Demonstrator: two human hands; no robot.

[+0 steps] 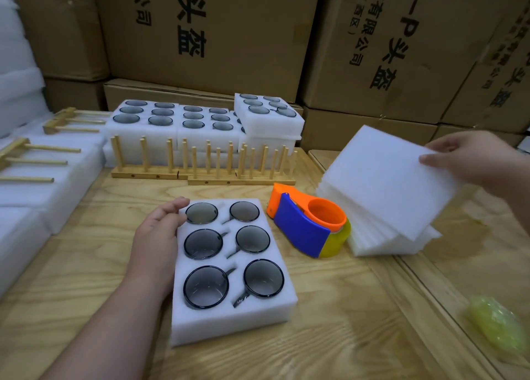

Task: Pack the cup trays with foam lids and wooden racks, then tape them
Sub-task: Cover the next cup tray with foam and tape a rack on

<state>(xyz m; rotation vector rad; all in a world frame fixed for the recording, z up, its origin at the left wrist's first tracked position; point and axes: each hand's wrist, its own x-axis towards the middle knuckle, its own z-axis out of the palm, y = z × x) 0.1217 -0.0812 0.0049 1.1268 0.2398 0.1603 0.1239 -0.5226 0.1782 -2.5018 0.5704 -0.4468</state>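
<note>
Looking down at the wooden table [329, 308], I see the cup tray [232, 316] lying in front of me, a little to the left, with its long axis running away from me and six dark cups sitting in its holes. My left hand [159, 233] rests against the left edge of this tray near the far corner, with the fingers almost straight and touching the foam, holding nothing. My right hand [470, 161] is far to the right and further back, and it pinches the top foam lid [384, 178] by its right corner, thumb on top, lifting it tilted above the stack of lids [372, 236]. The tray therefore lies to the left of the right hand and nearer to me, with the tape dispenser [307, 227] standing between the stack and the tray. I judge that the lid must travel left and toward me over the dispenser, and turn so that its long side matches the tray. The wooden racks [200, 161] stand behind the tray, well apart from both hands, in front of more filled trays [177, 121].
</note>
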